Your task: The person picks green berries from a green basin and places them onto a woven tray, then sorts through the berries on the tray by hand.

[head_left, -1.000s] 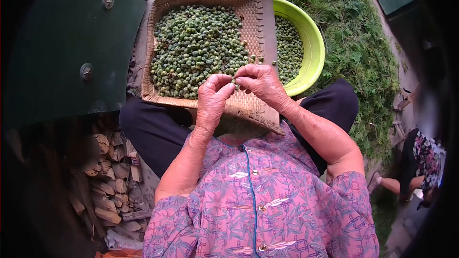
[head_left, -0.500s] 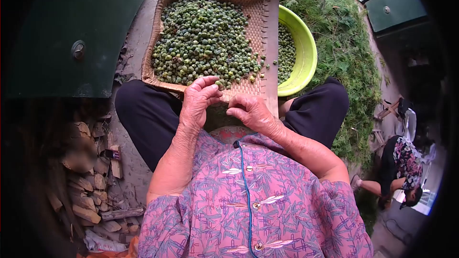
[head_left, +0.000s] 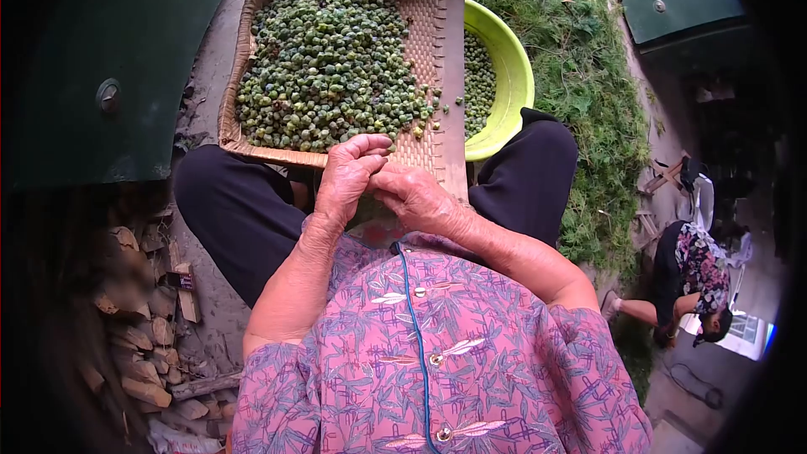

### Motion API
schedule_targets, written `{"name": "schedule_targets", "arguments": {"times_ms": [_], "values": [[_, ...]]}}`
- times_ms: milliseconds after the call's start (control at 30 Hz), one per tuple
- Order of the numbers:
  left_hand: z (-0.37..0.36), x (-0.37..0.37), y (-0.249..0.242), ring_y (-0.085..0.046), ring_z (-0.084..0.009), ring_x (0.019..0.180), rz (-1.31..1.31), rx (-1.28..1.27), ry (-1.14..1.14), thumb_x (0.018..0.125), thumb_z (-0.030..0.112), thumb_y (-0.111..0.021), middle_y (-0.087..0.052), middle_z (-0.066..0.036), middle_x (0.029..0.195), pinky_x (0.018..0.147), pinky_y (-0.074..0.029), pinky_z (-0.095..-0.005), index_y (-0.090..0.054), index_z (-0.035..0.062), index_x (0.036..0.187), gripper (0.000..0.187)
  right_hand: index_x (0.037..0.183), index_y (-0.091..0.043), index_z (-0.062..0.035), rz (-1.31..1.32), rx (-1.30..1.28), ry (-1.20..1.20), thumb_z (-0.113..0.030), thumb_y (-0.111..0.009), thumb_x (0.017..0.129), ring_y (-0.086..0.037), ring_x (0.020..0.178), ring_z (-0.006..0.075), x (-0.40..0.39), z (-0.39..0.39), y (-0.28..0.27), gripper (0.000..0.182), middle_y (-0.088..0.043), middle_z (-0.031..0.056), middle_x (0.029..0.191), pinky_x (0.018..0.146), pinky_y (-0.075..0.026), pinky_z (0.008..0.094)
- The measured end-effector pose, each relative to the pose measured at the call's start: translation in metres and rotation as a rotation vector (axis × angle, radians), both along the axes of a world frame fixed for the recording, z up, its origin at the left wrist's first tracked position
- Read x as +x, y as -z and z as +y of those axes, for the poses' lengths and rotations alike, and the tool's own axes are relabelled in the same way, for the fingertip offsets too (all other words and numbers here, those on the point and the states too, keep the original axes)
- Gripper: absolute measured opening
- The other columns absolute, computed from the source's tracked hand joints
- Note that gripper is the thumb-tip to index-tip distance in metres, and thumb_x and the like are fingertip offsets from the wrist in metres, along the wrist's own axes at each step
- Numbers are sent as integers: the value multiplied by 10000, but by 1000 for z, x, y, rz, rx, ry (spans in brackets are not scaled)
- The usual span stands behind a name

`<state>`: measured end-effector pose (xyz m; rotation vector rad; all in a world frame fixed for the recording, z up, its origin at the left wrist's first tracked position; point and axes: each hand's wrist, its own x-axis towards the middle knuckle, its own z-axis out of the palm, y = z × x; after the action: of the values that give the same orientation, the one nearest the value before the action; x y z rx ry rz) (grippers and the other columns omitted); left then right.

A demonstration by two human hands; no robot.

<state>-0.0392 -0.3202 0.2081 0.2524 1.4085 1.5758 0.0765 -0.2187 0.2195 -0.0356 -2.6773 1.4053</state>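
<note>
A woven basket tray [head_left: 231, 118] with a flat board edge on its right holds a heap of small round green fruits [head_left: 324, 76]. At its near edge, my left hand [head_left: 346, 175] is closed in a pinch, with a small green fruit [head_left: 391, 148] at its fingertips. My right hand [head_left: 418, 199] meets it from the right, fingers curled and touching the left fingers. What the right fingers hold, if anything, is hidden. A few loose fruits lie near the board.
A lime-green basin [head_left: 519, 76] with more green fruits stands against the tray's right side. Cut greenery [head_left: 588, 101] covers the ground beyond. Firewood [head_left: 147, 345] is piled at the left below a dark green door [head_left: 92, 42]. Another person [head_left: 698, 269] bends over at the far right.
My right hand has moved left and up against my left hand, closing the small gap between them. The whole view has shifted slightly, so the tray appears further left.
</note>
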Motion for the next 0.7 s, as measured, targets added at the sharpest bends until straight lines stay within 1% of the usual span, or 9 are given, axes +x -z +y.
{"name": "schedule_targets", "arguments": {"times_ms": [67,133,167,200,233,367,500,600,700], "values": [[1,0,0,-610,-187,995,-25,30,-17,820,-33,-529,-633,-129,1042,879,-489,-287,-581,-61,1111,297,961,-622,-43,-22,-44,63,-59,-586,804,-602,878,346,-1,4,-10,162,-603,156,895,748,-493,407],[1,-3,-1,-616,-144,907,-73,37,-63,823,-39,-521,-640,-98,990,809,-513,-257,-619,-50,1065,261,946,-631,-37,-37,-87,123,-54,-597,802,-614,859,337,-2,10,-13,149,-618,154,885,743,-497,397],[1,-3,-1,-616,-144,907,-75,37,-66,823,-39,-521,-640,-98,990,809,-513,-257,-619,-50,1065,261,944,-647,-36,-82,-52,209,-60,-612,809,-628,831,304,-2,16,-14,141,-633,139,856,736,-498,373],[1,-3,-1,-621,-162,902,-131,47,-146,832,-43,-512,-625,-102,1007,788,-533,-270,-599,-50,1085,267,941,-662,-35,-126,-15,293,-65,-626,816,-642,802,270,-4,23,-15,134,-649,124,827,729,-498,349],[2,-4,-1,-626,-180,896,-184,57,-228,841,-47,-503,-610,-107,1023,768,-552,-283,-578,-51,1104,273,909,-674,-33,-43,0,363,-64,-626,801,-641,775,295,-6,30,-6,122,-656,138,829,705,-506,369],[2,-9,0,-626,-224,878,-238,66,-410,865,-47,-498,-576,-125,1027,765,-565,-329,-509,-50,1147,283,903,-685,-53,-157,26,500,-54,-622,795,-643,778,291,-17,56,19,125,-658,137,817,714,-505,360],[2,-10,1,-616,-197,841,-258,88,-469,870,-50,-470,-555,-117,1015,713,-579,-320,-495,-57,1161,292,834,-665,-48,-10,122,427,-66,-614,797,-607,818,313,-45,54,45,66,-610,124,831,733,-487,403],[1,-10,0,-616,-197,844,-261,87,-473,875,-45,-468,-544,-120,1029,710,-579,-318,-494,-60,1159,285,827,-667,-55,-160,186,274,-79,-608,791,-595,817,338,-54,45,58,73,-574,146,818,742,-479,431],[0,-10,1,-618,-214,873,-248,84,-466,876,-38,-473,-548,-123,1034,724,-572,-328,-494,-55,1153,278,833,-670,-53,-153,234,420,-103,-613,788,-596,821,345,-56,45,63,88,-575,159,822,739,-478,443]]}}
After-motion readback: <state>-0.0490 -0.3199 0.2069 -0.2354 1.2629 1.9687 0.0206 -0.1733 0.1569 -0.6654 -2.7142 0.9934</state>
